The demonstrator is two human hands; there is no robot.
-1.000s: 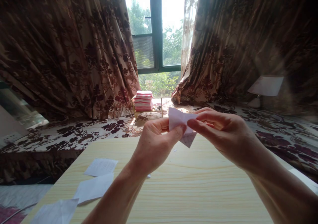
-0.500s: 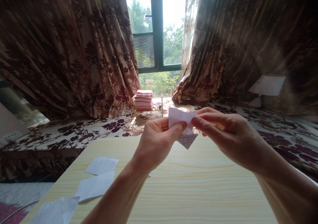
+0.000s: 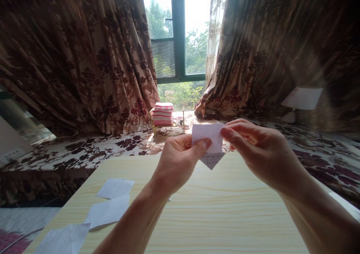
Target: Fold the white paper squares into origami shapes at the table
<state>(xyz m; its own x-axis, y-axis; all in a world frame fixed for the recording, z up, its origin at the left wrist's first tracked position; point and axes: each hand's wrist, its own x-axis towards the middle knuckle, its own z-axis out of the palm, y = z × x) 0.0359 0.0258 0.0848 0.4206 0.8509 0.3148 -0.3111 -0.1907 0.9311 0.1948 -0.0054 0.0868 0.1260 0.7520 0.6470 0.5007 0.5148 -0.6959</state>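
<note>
A small folded sheet of paper [image 3: 214,137] is held up above the far edge of the table, a square part on top and a greyer triangular point with faint writing hanging below. My left hand [image 3: 180,158] is closed on its left side, the thumb lying flat across the front. On the right, my right hand [image 3: 250,145] pinches the upper right corner between thumb and fingers. Some of the fingers are hidden behind the paper and the hand.
Loose white papers [image 3: 108,210] lie along the left side of the wooden table [image 3: 225,212]. Tiny scraps are near its middle. Beyond it, a stack of pink and white cloths [image 3: 163,114] and a lamp [image 3: 302,98] stand on the flower-patterned sill before curtains.
The paper's upper part now lies flatter and squarer, its right side no longer creased inward. My right hand has shifted slightly right and up to its top corner. My left hand has hardly moved.
</note>
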